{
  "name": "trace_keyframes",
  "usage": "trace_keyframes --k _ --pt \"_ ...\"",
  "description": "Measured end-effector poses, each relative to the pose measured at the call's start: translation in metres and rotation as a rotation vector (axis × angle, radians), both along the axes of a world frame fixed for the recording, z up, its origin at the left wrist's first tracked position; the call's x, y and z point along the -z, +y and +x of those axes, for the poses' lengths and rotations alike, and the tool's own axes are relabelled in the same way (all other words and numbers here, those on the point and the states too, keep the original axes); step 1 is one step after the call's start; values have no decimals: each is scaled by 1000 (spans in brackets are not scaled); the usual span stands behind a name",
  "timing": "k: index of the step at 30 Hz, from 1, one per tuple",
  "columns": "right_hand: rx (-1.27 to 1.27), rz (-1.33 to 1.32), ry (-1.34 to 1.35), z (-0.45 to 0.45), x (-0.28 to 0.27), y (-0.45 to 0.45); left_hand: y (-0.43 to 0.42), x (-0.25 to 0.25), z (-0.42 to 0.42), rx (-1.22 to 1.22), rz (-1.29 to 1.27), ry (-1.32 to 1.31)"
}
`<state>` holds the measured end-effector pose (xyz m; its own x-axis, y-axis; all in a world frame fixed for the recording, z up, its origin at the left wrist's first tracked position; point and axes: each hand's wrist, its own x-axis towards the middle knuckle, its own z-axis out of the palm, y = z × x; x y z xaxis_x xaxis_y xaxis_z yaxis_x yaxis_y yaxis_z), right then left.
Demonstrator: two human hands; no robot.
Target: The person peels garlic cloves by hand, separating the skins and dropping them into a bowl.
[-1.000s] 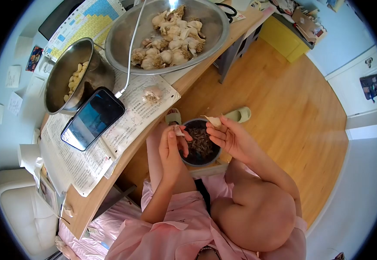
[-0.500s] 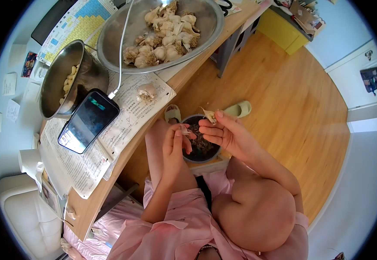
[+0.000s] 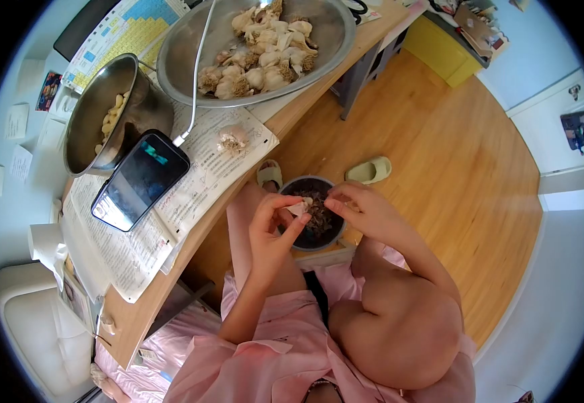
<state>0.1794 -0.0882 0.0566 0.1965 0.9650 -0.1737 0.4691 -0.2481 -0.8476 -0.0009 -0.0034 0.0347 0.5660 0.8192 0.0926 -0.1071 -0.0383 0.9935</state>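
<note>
My left hand [image 3: 272, 225] pinches a whitish piece of garlic skin [image 3: 297, 209] between thumb and fingertips, above the bin [image 3: 314, 246]. Facing it, my right hand [image 3: 362, 207] has its fingers bent and drawn together over the bin's right side; what they hold, if anything, is too small to make out. Dry peelings [image 3: 320, 218] lie inside the bin, which stands on the floor by my legs. On the desk a whole garlic bulb [image 3: 232, 139] rests on printed sheets [image 3: 205, 171].
A wide metal basin [image 3: 178, 74] with several garlic bulbs [image 3: 265, 50] sits on the desk. Beside it a metal pot [image 3: 146, 111] contains peeled cloves [image 3: 112, 121]. A phone [image 3: 141, 178] with a white cable leans against the pot. Green slippers [image 3: 369, 170] are on the floor.
My right hand has lowered toward the bin, and the clove seen in its fingers is no longer visible there. My left hand has shifted slightly right, still pinching the whitish skin.
</note>
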Motion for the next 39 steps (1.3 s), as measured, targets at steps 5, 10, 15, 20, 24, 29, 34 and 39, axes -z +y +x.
trace_keyframes --k 5,10,15,20,24,29,34,39 --pt "20 104 541 -11 -21 7 1 -16 -3 88 224 161" --pt "48 130 707 -15 -2 5 -2 -24 -1 93 266 177" --pt "61 138 693 -12 -4 1 -2 -19 -1 21 124 48" --pt "3 189 635 -15 -15 1 3 -20 -1 65 261 22" --pt "9 268 654 -15 -11 0 2 -23 0 75 267 12" --pt "91 321 767 -15 1 3 4 -18 2 53 330 21" --pt "79 209 865 -20 9 4 5 -12 3 1 233 -23" --pt "135 -12 1075 -24 0 8 9 -8 2 74 279 -39"
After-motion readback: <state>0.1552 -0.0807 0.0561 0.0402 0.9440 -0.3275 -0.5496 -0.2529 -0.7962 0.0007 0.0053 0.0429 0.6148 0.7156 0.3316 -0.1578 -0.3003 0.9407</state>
